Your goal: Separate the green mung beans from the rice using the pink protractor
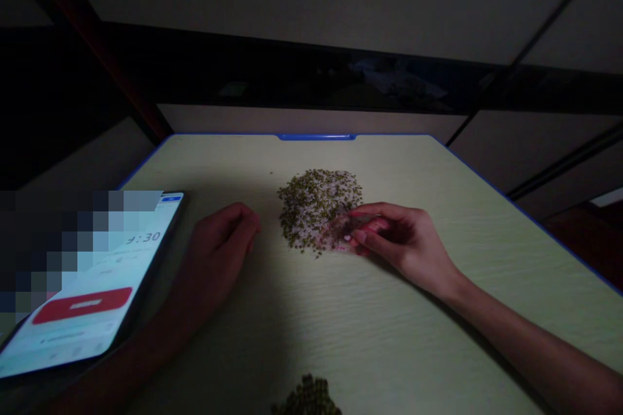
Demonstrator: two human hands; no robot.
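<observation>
- Midway between the left and right edges of the pale wood-grain desk (389, 337) with blue edging, toward its far edge, lies a loose, roundish heap of small green-brown seeds and whitish grains (311, 207).
- The right hand (413, 243) reaches to the near right side of this heap. Its thumb and index finger curve around a blurred, see-through pinkish thing (338, 230); I cannot tell whether they pinch it.
- The left hand (226, 240) is left of the heap, apart from it, fingers curled in and thumb drawn against them. Nothing shows in its grasp.
- A lit phone (146, 253) with a dark rim and a red button on its screen is by the desk's left edge, its upper left hidden by a pixelated patch.
- Closer to the wearer, a darker green clump of seeds (311, 399) is cut off by the view's bottom.
</observation>
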